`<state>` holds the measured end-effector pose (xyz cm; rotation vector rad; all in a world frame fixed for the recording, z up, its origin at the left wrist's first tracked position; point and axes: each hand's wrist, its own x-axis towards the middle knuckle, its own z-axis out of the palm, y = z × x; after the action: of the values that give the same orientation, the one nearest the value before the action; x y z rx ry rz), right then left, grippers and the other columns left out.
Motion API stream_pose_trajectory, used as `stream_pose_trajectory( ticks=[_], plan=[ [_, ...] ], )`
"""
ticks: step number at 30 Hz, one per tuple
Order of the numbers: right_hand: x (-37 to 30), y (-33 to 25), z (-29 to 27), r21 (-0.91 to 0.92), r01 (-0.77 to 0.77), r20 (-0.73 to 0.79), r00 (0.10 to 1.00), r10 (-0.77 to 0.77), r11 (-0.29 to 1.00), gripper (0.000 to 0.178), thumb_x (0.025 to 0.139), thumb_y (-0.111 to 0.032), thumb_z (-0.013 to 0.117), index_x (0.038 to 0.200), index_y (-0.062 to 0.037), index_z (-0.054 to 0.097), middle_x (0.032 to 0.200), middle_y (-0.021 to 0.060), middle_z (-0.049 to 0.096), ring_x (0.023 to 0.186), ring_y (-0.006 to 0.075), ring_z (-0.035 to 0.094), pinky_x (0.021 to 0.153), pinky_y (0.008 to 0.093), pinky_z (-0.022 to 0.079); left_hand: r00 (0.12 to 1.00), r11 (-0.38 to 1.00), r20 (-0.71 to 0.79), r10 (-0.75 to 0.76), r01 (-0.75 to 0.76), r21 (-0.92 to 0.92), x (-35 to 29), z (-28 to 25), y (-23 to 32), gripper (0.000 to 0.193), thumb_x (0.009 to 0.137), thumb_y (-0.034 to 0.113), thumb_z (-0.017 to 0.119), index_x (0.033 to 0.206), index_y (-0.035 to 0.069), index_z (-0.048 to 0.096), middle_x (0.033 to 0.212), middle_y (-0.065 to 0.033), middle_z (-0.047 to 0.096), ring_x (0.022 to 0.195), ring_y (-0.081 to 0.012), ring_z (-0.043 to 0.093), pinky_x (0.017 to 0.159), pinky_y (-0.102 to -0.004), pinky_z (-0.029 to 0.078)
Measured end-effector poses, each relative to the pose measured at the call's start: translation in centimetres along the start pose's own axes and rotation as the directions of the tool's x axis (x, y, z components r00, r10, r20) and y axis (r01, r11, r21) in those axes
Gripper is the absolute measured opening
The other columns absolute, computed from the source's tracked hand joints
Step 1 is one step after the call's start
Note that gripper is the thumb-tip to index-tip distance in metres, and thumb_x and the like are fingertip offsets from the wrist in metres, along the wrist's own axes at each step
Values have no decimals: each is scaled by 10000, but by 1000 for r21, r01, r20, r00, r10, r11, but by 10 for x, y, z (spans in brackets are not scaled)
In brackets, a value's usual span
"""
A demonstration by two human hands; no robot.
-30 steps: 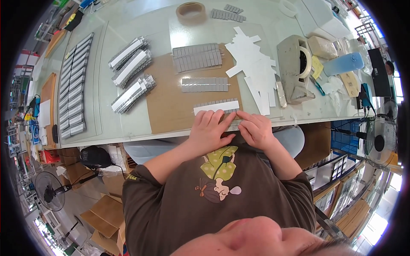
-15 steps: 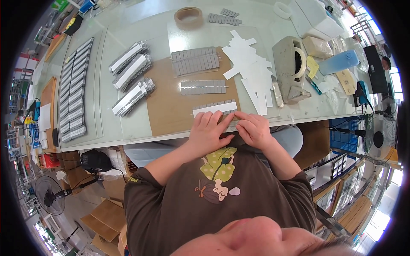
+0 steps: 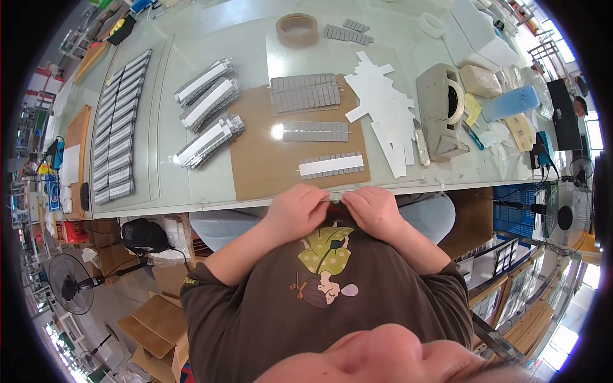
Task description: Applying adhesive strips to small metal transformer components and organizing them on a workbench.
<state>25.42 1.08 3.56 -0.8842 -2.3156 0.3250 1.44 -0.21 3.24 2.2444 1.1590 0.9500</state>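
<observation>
A worker in a dark printed T-shirt [image 3: 255, 300] brings the left hand [image 3: 297, 209] and the right hand [image 3: 370, 209] together at the near edge of a pale worktop [image 3: 236, 38]. The fingers of each hand are curled, the fingertips close to one another; whether anything is pinched between them cannot be told from this angle. Just beyond the fingertips, apart from both hands, a gray segmented strip with a white band along it [image 3: 331, 165] lies flat on a brown sheet [image 3: 262, 169]. Farther up the same sheet rests a plain gray segmented strip [image 3: 317, 132], and at its far edge sits a group of gray strips laid side by side [image 3: 306, 94].

To the right, white paper-like strips [image 3: 383, 102] overlap in a loose pile, near a gray tape dispenser [image 3: 434, 96]. A blue bottle [image 3: 511, 103] lies on its side farther right. To the left of the gray group, three bundles of gray strips topped with white [image 3: 211, 105] lie at a slant, while long striped strips [image 3: 121, 127] stretch away in two rows at the left. On the far side, a brown tape roll [image 3: 297, 39] rests near small gray segmented pieces [image 3: 348, 34].
</observation>
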Motion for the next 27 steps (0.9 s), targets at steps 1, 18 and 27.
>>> stream_pose_trajectory(
  ticks=[1,18,27],
  plan=[
    [2,-2,-1,-5,11,8,1000,-11,1000,165,830,-79,755,958,-68,652,765,56,617,660,259,635,589,400,510,1000,1000,0,-4,4,0,1,-3,6,203,881,196,779,1019,65,709,945,-98,739,866,-303,714,719,-395,588],
    [-6,5,2,136,-265,19,964,265,955,242,891,-32,750,1128,8,718,796,123,681,695,287,672,613,371,535,994,994,52,-97,99,-48,-2,-8,-2,188,940,191,708,1092,83,725,842,-96,710,759,-318,692,670,-420,555],
    [8,22,3,552,-714,100,569,816,430,214,954,-185,787,962,25,750,757,36,706,674,67,577,616,269,487,981,979,4,-192,192,-60,32,-10,-9,117,964,184,671,940,89,735,832,-119,703,774,-345,683,665,-443,540]
  ],
)
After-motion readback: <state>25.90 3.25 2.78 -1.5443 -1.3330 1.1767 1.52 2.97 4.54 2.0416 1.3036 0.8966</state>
